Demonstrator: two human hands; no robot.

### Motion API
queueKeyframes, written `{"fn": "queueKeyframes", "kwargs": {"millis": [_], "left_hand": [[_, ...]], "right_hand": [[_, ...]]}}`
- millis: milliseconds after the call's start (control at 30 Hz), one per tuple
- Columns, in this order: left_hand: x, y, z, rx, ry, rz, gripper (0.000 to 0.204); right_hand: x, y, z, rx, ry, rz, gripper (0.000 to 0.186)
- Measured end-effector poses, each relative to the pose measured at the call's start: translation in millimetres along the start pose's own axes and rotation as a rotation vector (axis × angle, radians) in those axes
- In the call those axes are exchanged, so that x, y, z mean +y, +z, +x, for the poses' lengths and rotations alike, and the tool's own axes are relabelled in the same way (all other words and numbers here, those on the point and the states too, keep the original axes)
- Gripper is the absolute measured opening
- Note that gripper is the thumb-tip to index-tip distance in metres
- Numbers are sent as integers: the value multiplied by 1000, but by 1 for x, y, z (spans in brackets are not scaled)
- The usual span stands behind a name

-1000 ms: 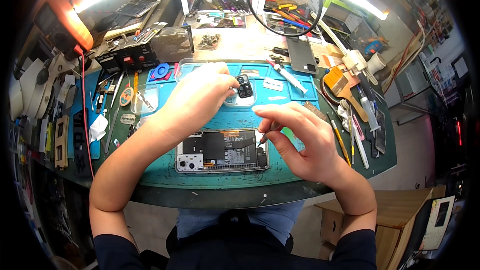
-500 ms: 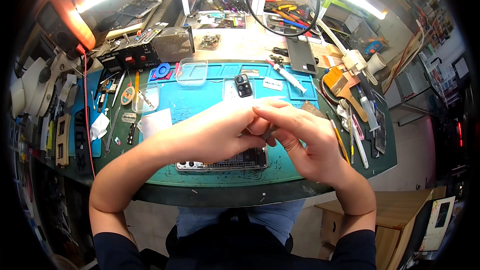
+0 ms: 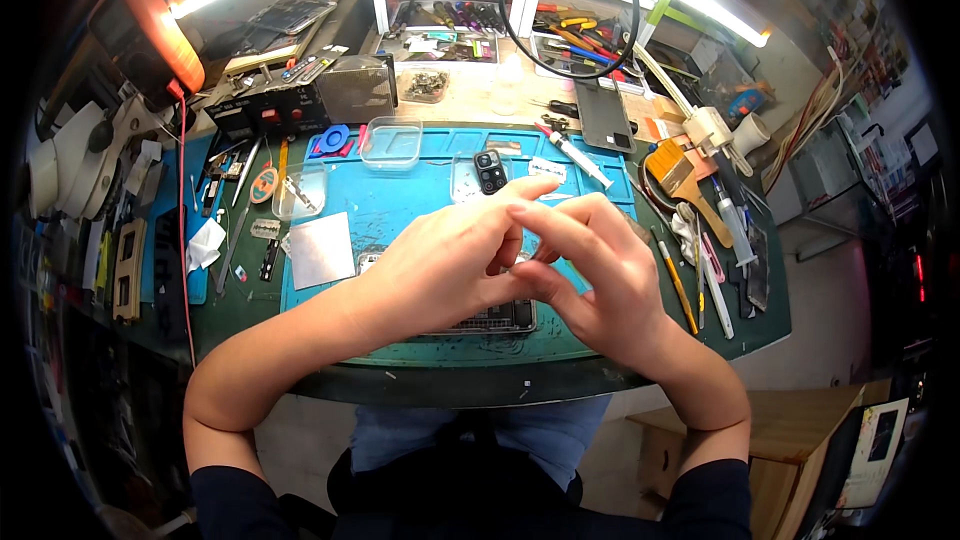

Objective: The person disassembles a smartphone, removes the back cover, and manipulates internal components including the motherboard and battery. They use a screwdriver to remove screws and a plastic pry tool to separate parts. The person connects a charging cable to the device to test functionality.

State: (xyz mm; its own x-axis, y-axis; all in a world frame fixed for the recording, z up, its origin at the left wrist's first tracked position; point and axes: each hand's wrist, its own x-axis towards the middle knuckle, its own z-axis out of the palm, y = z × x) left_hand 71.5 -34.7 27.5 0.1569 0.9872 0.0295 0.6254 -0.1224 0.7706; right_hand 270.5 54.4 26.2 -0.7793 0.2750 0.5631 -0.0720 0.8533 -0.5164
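My left hand [image 3: 455,248] and my right hand [image 3: 605,275] meet in front of me, fingertips together over the mat. On both hands the thumb and fingers are curled into a pinch. Whatever lies between the fingertips is too small or hidden to make out. Beneath them an opened phone [image 3: 500,318] lies on the blue repair mat [image 3: 400,195], its dark insides partly covered by my left hand. Just beyond the hands, a black camera cover with round lenses [image 3: 489,171] rests in a small clear tray [image 3: 464,180].
A silver square plate [image 3: 322,250] lies left of my hands. Clear plastic boxes [image 3: 391,144] stand on the mat's far side. To the right are a syringe [image 3: 580,159], a wide brush [image 3: 686,183] and several slim tools [image 3: 677,285]. A black cable [image 3: 637,10] loops overhead.
The left hand's index finger has stretched forward and the fingertips have shifted slightly. The view has moved a little, and more of the silver plate shows.
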Motion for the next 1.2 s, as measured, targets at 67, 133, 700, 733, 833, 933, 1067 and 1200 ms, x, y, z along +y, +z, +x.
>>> {"fn": "queueKeyframes", "kwargs": {"millis": [67, 133, 700, 733, 833, 933, 1067, 1200], "left_hand": [[-6, 5, -7, 26, 95, -206, 86], [-3, 2, -8, -1, 71, -315, 83], [-6, -3, -2, -32, 85, 68, 31], [-13, -1, -3, -14, 133, 83, 27], [-25, 6, -6, 42, 210, 83, 24], [-30, 6, -2, 141, 240, 136, 18], [-47, -11, 9, 460, 250, 467, 11], [-73, -33, 21, 542, 222, 472, 9]], "right_hand": [[1, 0, 3, 15, 38, 128, 60], [2, 1, 2, 16, 99, 255, 58], [1, -2, 4, 24, 21, 130, 60], [1, -2, 5, 55, -6, 137, 60], [3, -1, 7, 150, -64, 172, 57], [8, 3, 2, 254, -29, 232, 55], [9, -2, 0, 288, 5, 207, 54], [9, -4, -5, 232, 9, 246, 54]]}}
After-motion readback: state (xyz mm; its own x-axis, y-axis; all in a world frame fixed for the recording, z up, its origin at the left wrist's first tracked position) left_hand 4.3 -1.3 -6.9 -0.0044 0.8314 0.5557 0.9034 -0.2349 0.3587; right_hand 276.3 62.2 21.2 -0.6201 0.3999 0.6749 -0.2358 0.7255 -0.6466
